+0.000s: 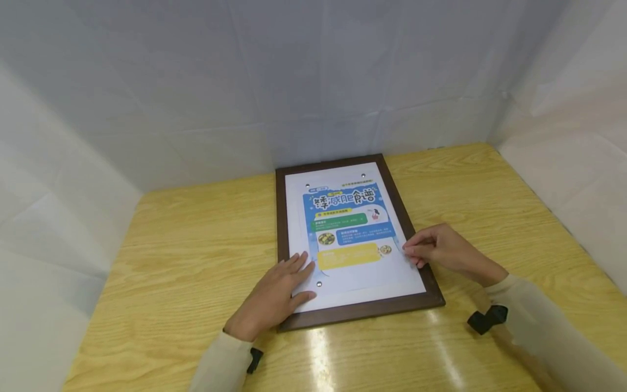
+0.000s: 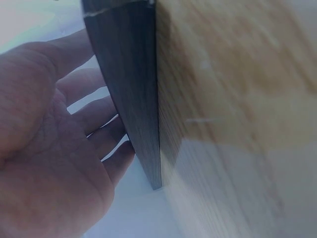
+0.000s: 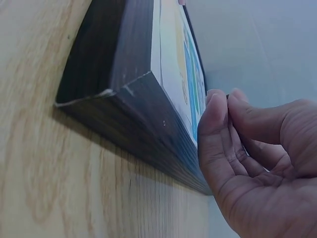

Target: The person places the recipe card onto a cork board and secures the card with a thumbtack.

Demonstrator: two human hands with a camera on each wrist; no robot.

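A printed poster [image 1: 350,228] with blue, green and yellow blocks lies on a white board [image 1: 294,218] in a dark brown frame [image 1: 343,312]. Small shiny round studs [image 1: 319,283] sit on it, one low at the left and two near the top. My left hand [image 1: 276,294] rests with spread fingers over the lower left of the board and frame. At the right edge, my right hand [image 1: 448,250] brings thumb and forefinger together, pinching a tiny dark piece [image 3: 228,97] mostly hidden by the fingertips; its kind cannot be told.
The frame lies on a yellow wood-grain table [image 1: 196,245]. Pale sheeting [image 1: 196,81] hangs behind the table and along both sides. Black straps [image 1: 487,319] hang at the cuffs of the light sleeves [image 1: 548,326].
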